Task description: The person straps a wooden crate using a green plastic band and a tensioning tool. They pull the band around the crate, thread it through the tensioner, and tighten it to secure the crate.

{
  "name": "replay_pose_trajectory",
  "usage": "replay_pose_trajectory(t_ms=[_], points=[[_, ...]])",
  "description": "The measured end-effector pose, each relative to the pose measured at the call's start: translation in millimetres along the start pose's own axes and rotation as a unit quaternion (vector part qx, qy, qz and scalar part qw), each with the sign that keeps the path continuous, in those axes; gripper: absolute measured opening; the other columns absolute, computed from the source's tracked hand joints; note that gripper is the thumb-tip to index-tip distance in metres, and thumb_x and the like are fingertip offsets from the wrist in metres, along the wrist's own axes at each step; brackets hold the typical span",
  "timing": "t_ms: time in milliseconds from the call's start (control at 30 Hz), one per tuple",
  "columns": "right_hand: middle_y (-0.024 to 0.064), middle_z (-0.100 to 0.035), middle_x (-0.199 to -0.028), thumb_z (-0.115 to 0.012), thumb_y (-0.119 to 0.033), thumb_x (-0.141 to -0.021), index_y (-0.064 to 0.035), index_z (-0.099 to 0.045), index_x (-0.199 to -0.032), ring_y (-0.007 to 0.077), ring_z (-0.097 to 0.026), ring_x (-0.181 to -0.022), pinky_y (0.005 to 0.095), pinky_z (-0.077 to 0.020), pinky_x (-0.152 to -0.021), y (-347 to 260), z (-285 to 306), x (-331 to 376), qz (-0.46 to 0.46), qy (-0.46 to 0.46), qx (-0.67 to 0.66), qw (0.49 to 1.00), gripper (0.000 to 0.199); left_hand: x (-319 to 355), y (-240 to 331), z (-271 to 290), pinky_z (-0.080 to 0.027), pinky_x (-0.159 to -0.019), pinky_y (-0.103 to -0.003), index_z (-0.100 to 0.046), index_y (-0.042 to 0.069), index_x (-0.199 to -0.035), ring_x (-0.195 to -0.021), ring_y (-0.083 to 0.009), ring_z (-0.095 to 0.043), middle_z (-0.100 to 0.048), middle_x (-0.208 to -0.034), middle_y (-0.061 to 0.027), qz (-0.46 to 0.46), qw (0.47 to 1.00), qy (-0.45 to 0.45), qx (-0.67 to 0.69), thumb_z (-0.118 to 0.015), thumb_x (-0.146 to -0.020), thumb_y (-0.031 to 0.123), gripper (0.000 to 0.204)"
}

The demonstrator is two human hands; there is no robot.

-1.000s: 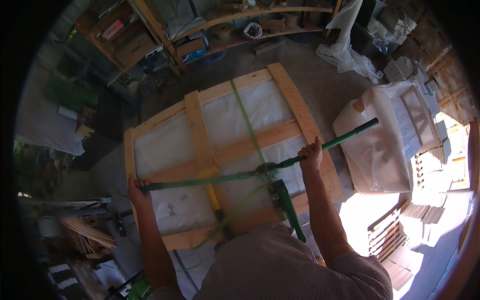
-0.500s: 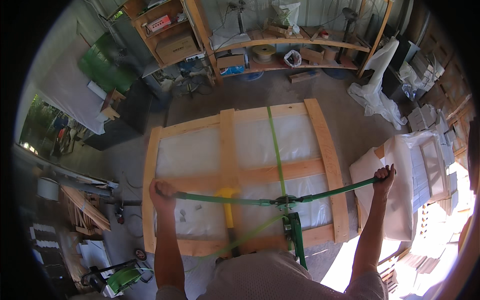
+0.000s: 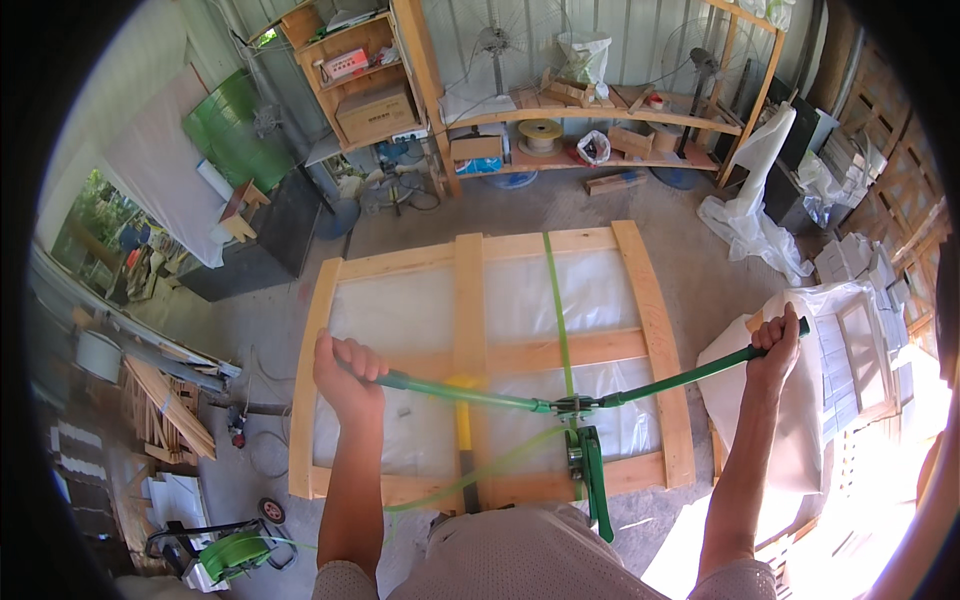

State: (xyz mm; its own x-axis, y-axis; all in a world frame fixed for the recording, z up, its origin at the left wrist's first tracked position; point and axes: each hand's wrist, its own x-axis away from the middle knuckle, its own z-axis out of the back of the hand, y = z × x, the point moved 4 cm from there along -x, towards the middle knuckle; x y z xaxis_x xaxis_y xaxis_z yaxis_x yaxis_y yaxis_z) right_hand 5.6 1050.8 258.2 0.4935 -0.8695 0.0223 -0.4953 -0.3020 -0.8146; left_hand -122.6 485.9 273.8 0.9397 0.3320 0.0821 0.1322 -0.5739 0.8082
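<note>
My left hand (image 3: pixel 350 378) is closed round one grip of a green long-handled strap crimper (image 3: pixel 680 385). On its other grip my right hand (image 3: pixel 777 343) is closed too. The handles spread wide, and the tool's head (image 3: pixel 574 404) sits over a green plastic strap (image 3: pixel 556 295). This strap runs across a wooden crate (image 3: pixel 468 280) with clear film under its slats. Just below the head, a green strap tensioner (image 3: pixel 590 465) rests on the strap near the crate's close edge. A loose strap end (image 3: pixel 510 458) curves off to the left. Whether the jaws grip a seal is too small to see.
A yellow and black bar-like thing (image 3: pixel 464 425) lies at the crate's near middle. Lower left stands a green strap reel on a wheeled cart (image 3: pixel 235 555). Wrapped goods (image 3: pixel 770 400) stand close on the right. Shelves (image 3: pixel 590 130) line the back wall.
Both hands and the handle ends have risen slightly and drawn a little closer together. The crimper head stays on the strap. The whole view has shifted, so the crate appears slightly lower and farther right.
</note>
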Motion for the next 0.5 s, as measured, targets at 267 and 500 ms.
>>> replay_pose_trajectory(t_ms=[267,500], points=[[-0.0070,-0.027,-0.054,-0.064,-0.022,-0.090,-0.0158,-0.039,-0.066,0.0054,-0.024,-0.045,0.0249,-0.0214,-0.043,-1.7,-1.6,3.6,0.002,-0.011,-0.018,1.000,0.035,4.9,5.1,7.2,-0.032,-0.049,-0.035,-0.035,0.013,-0.064,-0.044,-0.0160,-0.028,-0.030,-0.052,-0.0012,0.013,1.000,-0.005,0.002,-0.042,-0.098,0.034,0.040],[-0.0075,-0.028,-0.052,-0.062,-0.021,-0.091,-0.0168,-0.038,-0.064,0.0060,-0.024,-0.043,0.0250,-0.0217,-0.042,5.0,8.0,-6.3,-0.006,-0.010,-0.032,0.999,0.037,-0.4,-2.5,19.4,-0.032,-0.050,-0.034,-0.036,0.014,-0.064,-0.045,-0.0153,-0.028,-0.031,-0.053,-0.0006,-0.003,1.000,0.019,0.000,-0.043,-0.098,0.034,0.039]])
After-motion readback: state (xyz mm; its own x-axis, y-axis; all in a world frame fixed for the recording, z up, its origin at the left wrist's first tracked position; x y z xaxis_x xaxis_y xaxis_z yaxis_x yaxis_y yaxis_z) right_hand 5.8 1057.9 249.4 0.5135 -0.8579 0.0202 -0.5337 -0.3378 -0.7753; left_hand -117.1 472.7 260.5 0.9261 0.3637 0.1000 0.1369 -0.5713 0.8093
